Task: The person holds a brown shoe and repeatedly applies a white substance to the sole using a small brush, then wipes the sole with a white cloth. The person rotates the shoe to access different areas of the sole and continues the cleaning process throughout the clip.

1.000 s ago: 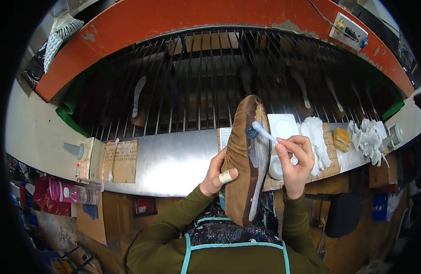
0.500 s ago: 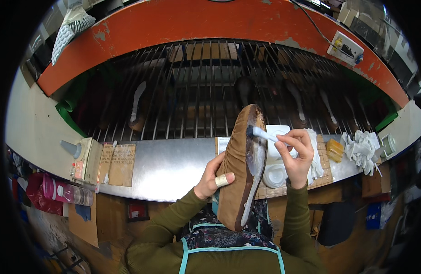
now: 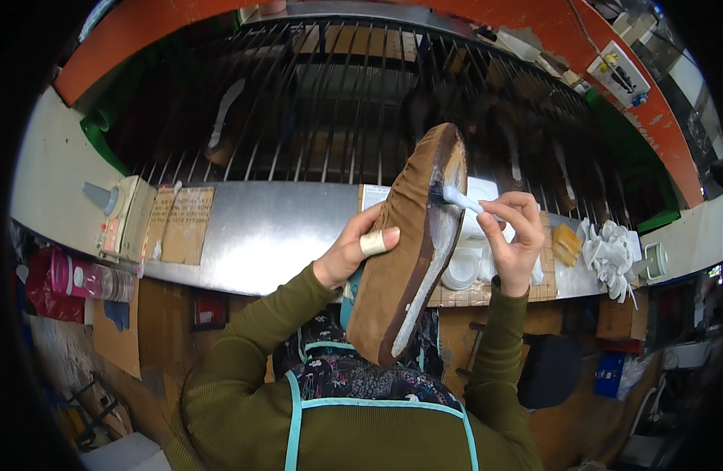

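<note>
A brown suede shoe upper (image 3: 393, 259) stands tilted in front of me, its underside edge turned to the right and streaked with whitish paste. My left hand (image 3: 352, 245) is closed round its left side, with pale tape wrapped on the thumb. Between the fingertips of my right hand (image 3: 517, 242) is a small brush (image 3: 458, 198) with a pale blue handle. Its dark bristles touch the shoe's underside near the toe end. Behind the shoe, a round white pot (image 3: 460, 272) is partly hidden.
A metal ledge (image 3: 275, 228) runs across in front of me, with metal rollers (image 3: 298, 149) beyond and more shoes among them. Cardboard (image 3: 187, 224) and a beige box (image 3: 128, 224) lie left. On the right are a yellow block (image 3: 566, 244) and crumpled white gloves (image 3: 610, 255).
My view has tipped downward and shifted, so the bench appears higher. The brush remains against the toe end of the shoe, and both hands keep their holds.
</note>
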Motion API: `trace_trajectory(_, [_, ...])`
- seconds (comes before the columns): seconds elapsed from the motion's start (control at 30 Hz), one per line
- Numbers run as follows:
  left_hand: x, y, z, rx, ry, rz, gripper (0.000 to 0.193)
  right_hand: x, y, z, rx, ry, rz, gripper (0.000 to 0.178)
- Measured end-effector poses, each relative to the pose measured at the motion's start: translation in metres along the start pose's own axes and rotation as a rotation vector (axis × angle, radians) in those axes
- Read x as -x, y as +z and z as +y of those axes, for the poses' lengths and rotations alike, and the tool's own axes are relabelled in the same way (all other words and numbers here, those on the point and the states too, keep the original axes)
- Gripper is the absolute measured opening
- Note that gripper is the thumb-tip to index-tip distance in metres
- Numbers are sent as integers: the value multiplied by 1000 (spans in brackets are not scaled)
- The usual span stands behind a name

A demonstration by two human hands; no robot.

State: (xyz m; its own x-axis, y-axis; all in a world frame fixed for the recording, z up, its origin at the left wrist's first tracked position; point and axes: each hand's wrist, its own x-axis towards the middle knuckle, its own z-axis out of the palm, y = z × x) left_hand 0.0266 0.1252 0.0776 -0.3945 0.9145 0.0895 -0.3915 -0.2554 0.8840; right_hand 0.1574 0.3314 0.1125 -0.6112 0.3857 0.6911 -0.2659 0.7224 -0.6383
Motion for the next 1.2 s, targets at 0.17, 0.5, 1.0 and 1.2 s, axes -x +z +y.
trace_trajectory(0.17, [-1, 1, 1, 4, -39, 3, 71, 16, -3, 1, 9, 20, -46, 18])
trace_trajectory(0.5, [-2, -3, -7, 48, -59, 62, 68, 33, -9, -2, 90, 41, -97, 17])
trace_trajectory(1.0, [0, -1, -12, 90, -91, 51, 65, 39, 0, 1, 38, 92, -52, 17])
trace_trajectory(1.2, [2, 0, -14, 158, -92, 64, 64, 61, -4, -7, -4, 134, -111, 17])
